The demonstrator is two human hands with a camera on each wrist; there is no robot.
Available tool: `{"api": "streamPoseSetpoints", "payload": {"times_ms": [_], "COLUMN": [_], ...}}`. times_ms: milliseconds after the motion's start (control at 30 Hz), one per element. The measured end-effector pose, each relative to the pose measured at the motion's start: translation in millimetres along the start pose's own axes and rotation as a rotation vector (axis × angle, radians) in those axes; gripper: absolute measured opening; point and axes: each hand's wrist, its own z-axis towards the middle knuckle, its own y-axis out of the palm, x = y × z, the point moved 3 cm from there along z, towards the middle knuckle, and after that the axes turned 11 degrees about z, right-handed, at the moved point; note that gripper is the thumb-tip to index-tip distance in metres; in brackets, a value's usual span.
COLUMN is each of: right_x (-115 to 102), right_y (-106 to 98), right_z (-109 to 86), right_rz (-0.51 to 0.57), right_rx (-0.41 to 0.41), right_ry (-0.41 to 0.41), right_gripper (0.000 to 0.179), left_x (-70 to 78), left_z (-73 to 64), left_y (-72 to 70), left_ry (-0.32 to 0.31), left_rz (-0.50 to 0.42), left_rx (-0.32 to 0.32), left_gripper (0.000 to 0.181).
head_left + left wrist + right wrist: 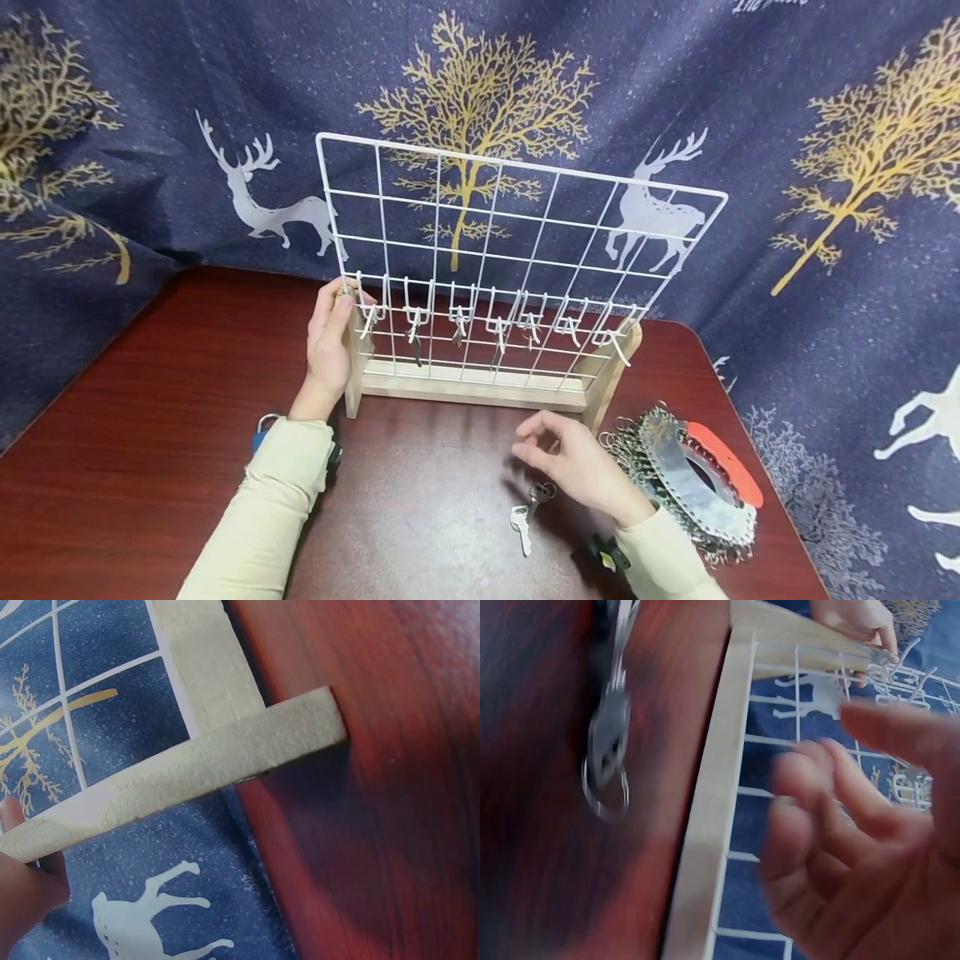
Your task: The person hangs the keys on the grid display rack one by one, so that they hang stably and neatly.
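A white wire grid rack (525, 166) stands tilted back in a pale wooden stand (472, 390), with a row of white hooks (501, 329) across it; small keys hang from some. My left hand (327, 354) grips the stand's left side piece (225, 757), thumb on the near side. On the table in front lie silver keys (521, 527) on a ring. Just above them hovers my right hand (577, 467), fingers loosely bent, thumb and fingertips apart, nothing between them. In the right wrist view the keys (609, 739) lie beside that hand, apart from it.
At the right, a shiny metal band with a red handle (723, 467) carries many small rings along its edge. A blue padlock (259, 435) sits partly behind the left sleeve. Behind the dark red table (150, 417) hangs a blue cloth (285, 67) with deer and trees.
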Motion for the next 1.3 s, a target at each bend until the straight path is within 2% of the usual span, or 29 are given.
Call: {"api": "streamPoseSetpoints", "payload": {"times_ms": [167, 367, 567, 900, 1133, 1300], "right_x": [6.7, 10.6, 11.8, 17.6, 21.1, 22.8], "right_y": [0.7, -4.0, -8.3, -8.5, -7.7, -7.5], "right_z": [-10.5, -17.4, -21.6, -24.1, -24.9, -23.2], "right_rz": [-0.17, -0.318, -0.402, -0.444, -0.419, -0.41], "right_rx": [-0.111, -0.137, -0.166, -0.22, -0.21, -0.228], "right_ry": [-0.021, -0.026, -0.043, -0.068, -0.039, -0.061], "right_gripper": [0.024, 0.028, 0.035, 0.033, 0.022, 0.018], "left_x": [1.2, 1.3, 0.2, 0.6, 0.9, 0.9], "left_z": [-0.6, -0.7, 1.0, 1.5, 1.3, 0.9], "left_y": [0.7, 1.2, 0.6, 1.5, 2.8, 2.7], "left_ry": [-0.008, -0.01, 0.022, 0.034, 0.03, 0.013], "left_rz": [-0.003, -0.016, -0.028, -0.02, -0.029, -0.029], "left_rx": [-0.003, -0.007, 0.003, 0.009, 0.003, 0.013], "left_gripper": [0.023, 0.024, 0.025, 0.026, 0.024, 0.024]}}
